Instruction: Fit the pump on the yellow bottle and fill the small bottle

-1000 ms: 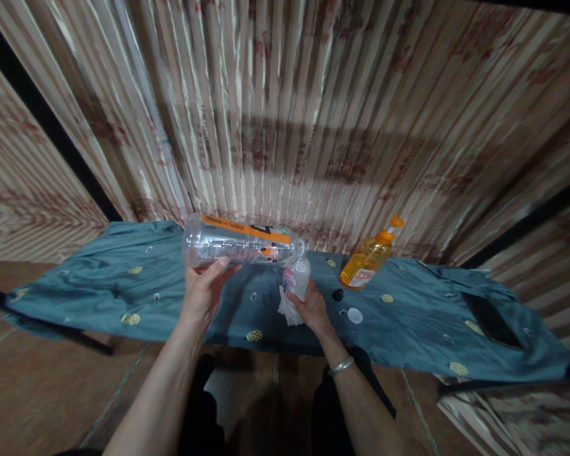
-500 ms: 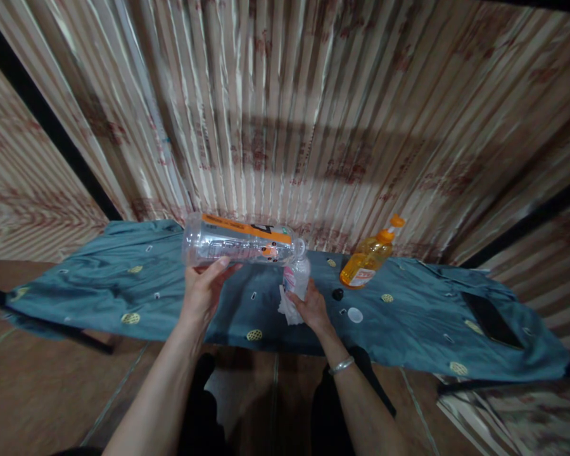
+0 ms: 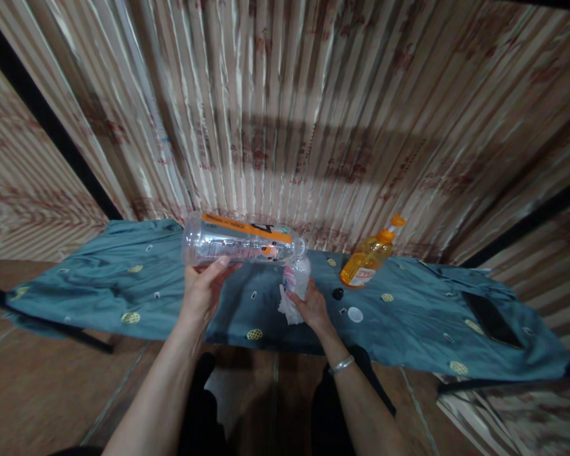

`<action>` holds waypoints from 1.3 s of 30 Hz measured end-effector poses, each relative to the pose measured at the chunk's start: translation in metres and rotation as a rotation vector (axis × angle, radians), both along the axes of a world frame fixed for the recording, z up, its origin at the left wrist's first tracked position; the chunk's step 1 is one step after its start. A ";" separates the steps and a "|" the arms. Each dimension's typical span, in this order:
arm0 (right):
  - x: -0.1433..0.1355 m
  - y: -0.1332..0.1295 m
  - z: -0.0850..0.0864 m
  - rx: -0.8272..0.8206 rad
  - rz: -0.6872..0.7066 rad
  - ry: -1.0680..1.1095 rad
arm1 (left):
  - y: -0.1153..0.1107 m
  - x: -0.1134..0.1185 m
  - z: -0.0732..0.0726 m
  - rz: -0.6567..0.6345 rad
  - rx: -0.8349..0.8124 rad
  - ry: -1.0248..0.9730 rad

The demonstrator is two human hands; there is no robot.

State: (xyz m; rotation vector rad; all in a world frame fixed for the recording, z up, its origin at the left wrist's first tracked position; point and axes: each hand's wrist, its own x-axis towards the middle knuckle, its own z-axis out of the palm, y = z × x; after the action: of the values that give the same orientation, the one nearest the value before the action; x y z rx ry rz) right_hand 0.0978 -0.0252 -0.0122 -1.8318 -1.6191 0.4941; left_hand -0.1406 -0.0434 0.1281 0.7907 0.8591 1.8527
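Note:
My left hand (image 3: pixel 206 285) is closed around the underside of a large clear plastic bottle (image 3: pixel 232 244) with an orange and grey label. That bottle lies almost level in the air, its neck pointing right, over the top of a smaller clear bottle (image 3: pixel 300 272) with a pink label. Whether the two mouths touch I cannot tell. The smaller bottle stands upright, gripped by my right hand (image 3: pixel 312 307), which wears a silver bracelet at the wrist. A crumpled white tissue (image 3: pixel 289 310) lies against its base and is partly covered by my fingers.
A bottle of orange liquid with an orange pump top (image 3: pixel 367 259) stands right of my hands. Near it lie a black cap (image 3: pixel 337 294) and a white round lid (image 3: pixel 355 315). Farther right is a dark phone (image 3: pixel 491 318) on the teal cloth (image 3: pixel 422 316). A pleated curtain (image 3: pixel 285 126) hangs behind.

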 end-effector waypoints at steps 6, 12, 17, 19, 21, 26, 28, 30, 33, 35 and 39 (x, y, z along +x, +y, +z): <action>-0.003 -0.001 0.002 -0.016 -0.030 -0.003 | 0.001 -0.001 -0.002 0.001 -0.005 0.010; -0.002 -0.002 0.000 0.009 -0.017 -0.001 | 0.001 -0.001 0.000 0.007 -0.003 0.003; -0.002 -0.001 -0.001 0.018 -0.029 -0.015 | 0.001 -0.002 -0.001 -0.007 -0.016 0.022; -0.002 -0.001 -0.001 0.007 -0.032 -0.020 | 0.001 -0.003 -0.002 -0.007 -0.022 0.026; -0.003 -0.001 0.001 -0.006 -0.035 -0.023 | 0.001 -0.003 -0.002 -0.005 -0.023 0.023; -0.003 -0.001 0.003 -0.018 -0.041 -0.012 | 0.001 -0.001 -0.001 0.000 -0.011 0.010; -0.002 -0.001 0.004 -0.007 -0.025 -0.002 | 0.001 -0.001 0.000 0.001 -0.013 0.007; -0.002 -0.001 0.004 -0.002 -0.013 0.003 | 0.001 -0.001 -0.001 0.000 -0.014 0.010; -0.002 -0.001 0.003 -0.016 -0.017 0.000 | 0.001 -0.001 -0.002 0.004 -0.012 0.015; -0.003 -0.002 0.002 -0.014 -0.020 -0.006 | 0.001 -0.001 -0.002 0.003 -0.013 0.016; -0.003 -0.001 -0.002 0.014 -0.032 -0.031 | 0.002 0.000 -0.001 0.008 -0.008 0.002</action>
State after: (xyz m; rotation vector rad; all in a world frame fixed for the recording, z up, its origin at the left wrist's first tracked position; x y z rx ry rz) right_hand 0.0949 -0.0264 -0.0137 -1.8604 -1.6073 0.4420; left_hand -0.1410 -0.0418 0.1271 0.7857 0.8721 1.8547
